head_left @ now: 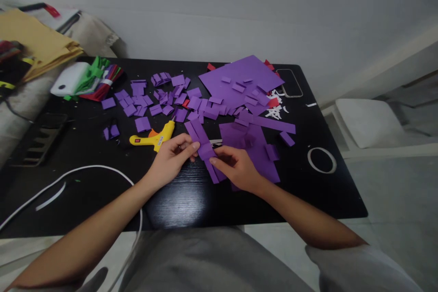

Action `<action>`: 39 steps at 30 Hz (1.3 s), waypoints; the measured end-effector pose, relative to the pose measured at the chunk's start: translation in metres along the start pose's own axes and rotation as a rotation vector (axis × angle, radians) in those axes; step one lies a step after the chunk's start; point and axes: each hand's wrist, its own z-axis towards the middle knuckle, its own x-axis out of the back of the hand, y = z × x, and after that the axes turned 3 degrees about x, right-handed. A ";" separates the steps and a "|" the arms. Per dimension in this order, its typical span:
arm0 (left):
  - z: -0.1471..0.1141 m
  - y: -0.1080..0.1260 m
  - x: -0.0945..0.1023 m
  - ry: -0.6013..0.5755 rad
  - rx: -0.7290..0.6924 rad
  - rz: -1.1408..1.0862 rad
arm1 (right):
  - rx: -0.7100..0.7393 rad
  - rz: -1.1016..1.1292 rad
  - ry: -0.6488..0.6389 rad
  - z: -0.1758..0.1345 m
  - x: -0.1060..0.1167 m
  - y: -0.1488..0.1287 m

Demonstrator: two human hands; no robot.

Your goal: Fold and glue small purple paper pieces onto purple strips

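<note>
Cannot read any brand or wording; can see a small pale label on the yellow glue gun [166, 133], too blurred to make out. Holding a long purple paper strip [196, 130] over the black bench [290, 200], slanted from upper left to lower right, with a small folded purple piece [206, 151] at its middle (wrapped around the strip or merely laid on it, impossible to tell). Pinching the strip's left edge between thumb and fingers of the left hand [175, 153], just beside the glue gun. Pinching the right edge, by the folded piece, with thumb and fingers of the right hand [236, 166], over part of a purple sheet [260, 166]. Can also see scattered purple pieces [143, 124] beyond both hands, a larger purple sheet [239, 70] farther back, white paper scraps [273, 110], a pale ring [310, 159] far right and a white cable [102, 166] curving across the left.
</note>
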 end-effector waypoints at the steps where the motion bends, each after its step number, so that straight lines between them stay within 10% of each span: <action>1: 0.000 0.001 0.001 -0.001 0.007 0.000 | 0.004 -0.009 -0.012 0.000 0.000 -0.001; 15: 0.003 -0.003 -0.001 -0.059 0.140 -0.210 | 0.029 -0.001 0.004 -0.001 0.000 -0.002; 24: 0.002 -0.003 -0.003 -0.099 0.126 -0.177 | 0.297 -0.155 0.029 0.000 0.001 0.000; 39: -0.004 -0.003 -0.005 -0.086 0.019 -0.160 | 0.047 0.031 0.107 0.005 0.002 0.006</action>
